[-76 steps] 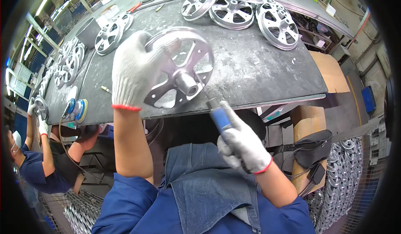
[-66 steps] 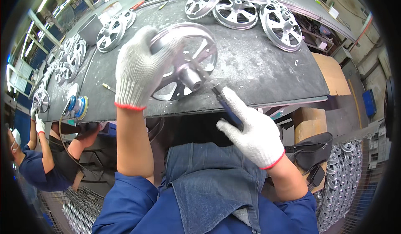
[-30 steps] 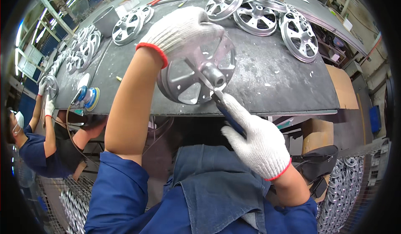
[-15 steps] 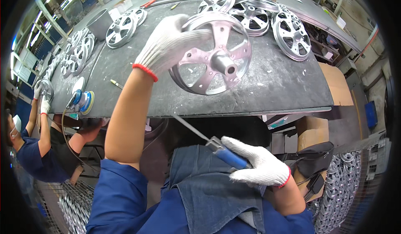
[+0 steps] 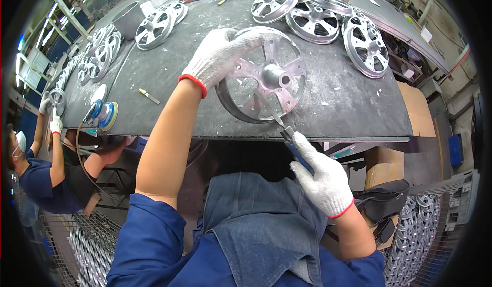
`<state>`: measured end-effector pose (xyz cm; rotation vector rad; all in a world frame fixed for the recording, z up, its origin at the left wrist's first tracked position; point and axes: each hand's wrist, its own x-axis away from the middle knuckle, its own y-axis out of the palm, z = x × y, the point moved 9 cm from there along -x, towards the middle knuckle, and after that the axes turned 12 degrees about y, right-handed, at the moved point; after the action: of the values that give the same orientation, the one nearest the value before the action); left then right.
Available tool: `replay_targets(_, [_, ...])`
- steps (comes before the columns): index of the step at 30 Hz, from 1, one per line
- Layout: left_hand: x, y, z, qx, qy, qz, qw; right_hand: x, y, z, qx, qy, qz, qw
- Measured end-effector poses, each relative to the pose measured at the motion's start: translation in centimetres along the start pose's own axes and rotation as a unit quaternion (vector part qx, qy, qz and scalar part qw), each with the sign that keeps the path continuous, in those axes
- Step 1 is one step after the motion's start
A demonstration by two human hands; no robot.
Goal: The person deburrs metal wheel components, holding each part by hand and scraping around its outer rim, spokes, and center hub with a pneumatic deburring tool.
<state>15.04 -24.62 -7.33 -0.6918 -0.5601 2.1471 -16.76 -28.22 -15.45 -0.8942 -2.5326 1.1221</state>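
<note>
A silver spoked metal wheel (image 5: 275, 75) stands tilted on the dark worktable, its hub facing me. My left hand (image 5: 218, 56), in a white knit glove with a red cuff, is closed on the wheel's upper left rim. In my right hand (image 5: 324, 182), gloved the same way, is a file (image 5: 299, 155) with a blue handle and a narrow metal blade. The blade points up and left, and its tip overlaps a lower spoke of the wheel; whether it touches cannot be told. Both hands' fingertips are partly hidden.
More wheels (image 5: 312, 23) are piled at the back right, others (image 5: 155, 28) at the back left. A blue sander (image 5: 105, 114), a marker pen (image 5: 149, 96) and a grey bucket (image 5: 127, 20) stand or lie on the worktable (image 5: 179, 115). A masked co-worker (image 5: 43, 169) handles a wheel at far left.
My right hand has raised the file from over my lap to the wheel. My left hand has shifted the wheel slightly lower. The view has also shifted a little.
</note>
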Motion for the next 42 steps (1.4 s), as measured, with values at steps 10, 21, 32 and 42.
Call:
replay_targets(10, [-0.3, -0.3, 1.9, -0.098, 0.025, -0.004, 0.995, 0.3, -0.2, -1.0, 0.109, -0.056, 0.052, 0.991])
replay_targets(21, [-0.3, 0.7, 5.1, -0.052, 0.020, -0.037, 0.998, 0.1, 0.1, 0.5, -0.173, 0.000, -0.086, 0.981])
replay_targets(32, [0.7, 2.3, 6.4, 0.053, 0.053, -0.036, 0.997, 0.2, -1.5, 2.0, -0.227, 0.006, -0.111, 0.968])
replay_targets(42, [-1.3, -1.3, 2.0, -0.048, 0.058, 0.055, 0.996, 0.5, 0.2, 2.3, -0.170, 0.047, -0.182, 0.967])
